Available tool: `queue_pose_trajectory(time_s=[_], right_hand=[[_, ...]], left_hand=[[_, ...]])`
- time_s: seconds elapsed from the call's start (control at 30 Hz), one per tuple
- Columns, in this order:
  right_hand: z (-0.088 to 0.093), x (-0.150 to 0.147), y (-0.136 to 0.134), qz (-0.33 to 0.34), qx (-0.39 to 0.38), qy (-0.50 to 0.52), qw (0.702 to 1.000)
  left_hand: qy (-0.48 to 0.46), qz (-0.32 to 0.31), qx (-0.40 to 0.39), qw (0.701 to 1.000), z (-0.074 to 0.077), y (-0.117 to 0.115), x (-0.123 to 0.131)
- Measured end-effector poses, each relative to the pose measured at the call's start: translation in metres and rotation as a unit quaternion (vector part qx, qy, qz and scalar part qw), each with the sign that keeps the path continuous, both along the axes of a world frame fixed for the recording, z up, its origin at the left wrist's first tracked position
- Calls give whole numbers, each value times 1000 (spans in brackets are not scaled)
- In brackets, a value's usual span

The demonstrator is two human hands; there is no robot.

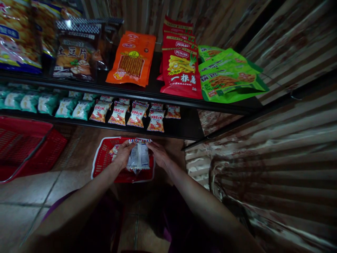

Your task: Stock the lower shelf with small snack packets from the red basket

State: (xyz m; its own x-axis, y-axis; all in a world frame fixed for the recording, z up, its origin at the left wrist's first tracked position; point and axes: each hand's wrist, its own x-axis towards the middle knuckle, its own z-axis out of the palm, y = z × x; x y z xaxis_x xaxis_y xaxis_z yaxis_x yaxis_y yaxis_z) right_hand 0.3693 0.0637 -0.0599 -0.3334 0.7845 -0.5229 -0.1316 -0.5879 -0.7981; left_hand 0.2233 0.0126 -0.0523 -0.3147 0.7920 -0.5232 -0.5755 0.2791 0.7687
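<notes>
A small silvery snack packet, its printed back facing up, is held by its top corners over a red basket with a white handle. My left hand pinches the packet's left side, and my right hand grips the upper right corner. Under and left of it, more packets lie in the basket, partly hidden by my left hand. On the low shelf just beyond stand rows of small white and orange packets, with teal and white packets to their left.
The upper black shelf carries orange bags, red bags, green bags and brown bags. Another red basket is on the tiled floor at left. A pleated curtain hangs at right beside a black shelf post.
</notes>
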Motion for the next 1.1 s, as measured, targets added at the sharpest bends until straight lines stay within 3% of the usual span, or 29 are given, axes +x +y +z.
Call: queue_pose_trajectory(time_s=[0.37,0.57,0.87,1.1], right_hand=[[3,1,3,-77,-38,-20,996],[0,3,5,-115,-44,3,992],[0,3,3,-83,-19,13,996],[4,3,6,-50,2,7,999]], left_hand=[[-36,21,3,999,4,3,-3],[-30,-10,5,999,6,-1,1],[23,-15,54,998,3,-2,8],[19,-26,38,999,9,-3,6]])
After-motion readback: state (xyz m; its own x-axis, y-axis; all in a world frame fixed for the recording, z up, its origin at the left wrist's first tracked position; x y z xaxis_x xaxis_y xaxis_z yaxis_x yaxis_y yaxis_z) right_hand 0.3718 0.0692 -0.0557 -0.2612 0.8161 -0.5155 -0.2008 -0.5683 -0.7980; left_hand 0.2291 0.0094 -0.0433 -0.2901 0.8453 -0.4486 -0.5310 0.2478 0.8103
